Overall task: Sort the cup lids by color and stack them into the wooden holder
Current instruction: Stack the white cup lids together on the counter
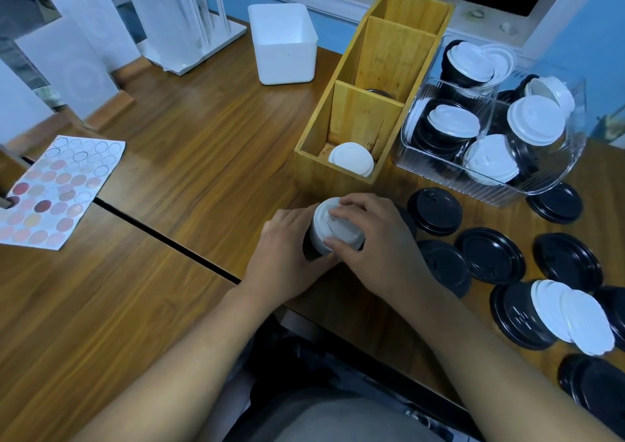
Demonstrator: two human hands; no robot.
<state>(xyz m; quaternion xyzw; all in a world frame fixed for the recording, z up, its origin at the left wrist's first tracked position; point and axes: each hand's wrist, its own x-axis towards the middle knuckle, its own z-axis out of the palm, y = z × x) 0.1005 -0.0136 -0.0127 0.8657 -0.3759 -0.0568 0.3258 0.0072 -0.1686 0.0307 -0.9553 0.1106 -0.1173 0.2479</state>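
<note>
A stack of lids, black below and white on top (326, 228), is held between both hands just in front of the wooden holder (311, 171). My left hand (287, 249) grips the black lower part from the left. My right hand (375, 238) curls over the white top lids from the right. The holder's nearest compartment has a white lid stack (351, 161); a dark lid (378, 93) shows in the middle compartment. Several black lids (434, 211) lie loose on the table at the right, with white lids (571, 316) leaning on one.
A clear plastic bin (416, 157) of mixed black and white lids stands right of the holder. A white square tub (284, 42) sits behind, a sticker sheet (57, 191) lies at the left, and a white rack (189, 22) stands at the back.
</note>
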